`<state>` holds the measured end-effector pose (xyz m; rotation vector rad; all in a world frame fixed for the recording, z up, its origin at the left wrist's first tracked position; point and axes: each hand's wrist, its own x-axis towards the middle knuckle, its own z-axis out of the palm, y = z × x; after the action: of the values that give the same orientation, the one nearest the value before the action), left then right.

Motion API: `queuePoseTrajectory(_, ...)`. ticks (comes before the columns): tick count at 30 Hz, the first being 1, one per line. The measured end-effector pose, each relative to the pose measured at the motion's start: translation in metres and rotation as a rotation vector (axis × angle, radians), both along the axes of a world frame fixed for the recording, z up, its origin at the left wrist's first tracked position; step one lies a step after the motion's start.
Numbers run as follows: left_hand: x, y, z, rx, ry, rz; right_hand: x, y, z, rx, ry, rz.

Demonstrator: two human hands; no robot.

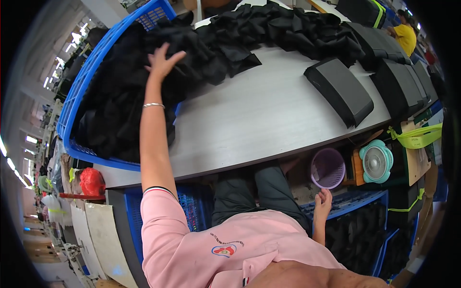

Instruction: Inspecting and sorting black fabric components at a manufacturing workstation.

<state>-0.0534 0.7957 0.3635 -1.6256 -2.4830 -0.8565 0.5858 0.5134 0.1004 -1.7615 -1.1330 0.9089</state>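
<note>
Grey worktable [269, 115] in a long workshop, heaped with black cloth.

Left hand [162, 61] reaches up and left, fingers spread, palm resting on the black fabric [120, 96] piled in the blue crate [81, 81] at the table's left end; a thin bracelet [153, 104] rings the wrist. More dark cloth [283, 29] spreads across the table's far side, with black pads [341, 91] stacked to the right. Right hand [322, 200] hangs below the table edge, fingers loosely open, holding nothing, just beside a lilac basket [328, 168] and above a blue bin [355, 201]. A small teal fan [376, 162] sits right of the basket.
</note>
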Motion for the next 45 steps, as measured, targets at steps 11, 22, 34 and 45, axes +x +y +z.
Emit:
queuePoseTrajectory(11, 0.09, -0.074, -0.096, -0.171, 0.351, -0.418, -0.107, 0.058, 0.07, 0.286, -0.04, 0.433)
queuePoseTrajectory(22, 0.111, -0.155, -0.077, 0.309, 0.151, -0.515, -0.274, 0.219, 0.141, 0.618, -0.085, 0.551)
queuePoseTrajectory(34, 0.128, -0.24, -0.102, -0.493, -1.343, -0.96, -0.306, 0.281, 0.054, 0.543, -0.117, 0.481)
queuePoseTrajectory(45, 0.246, -0.216, -0.1, 0.33, -0.468, -0.615, -0.178, 0.146, 0.092, -0.267, 0.811, 0.531)
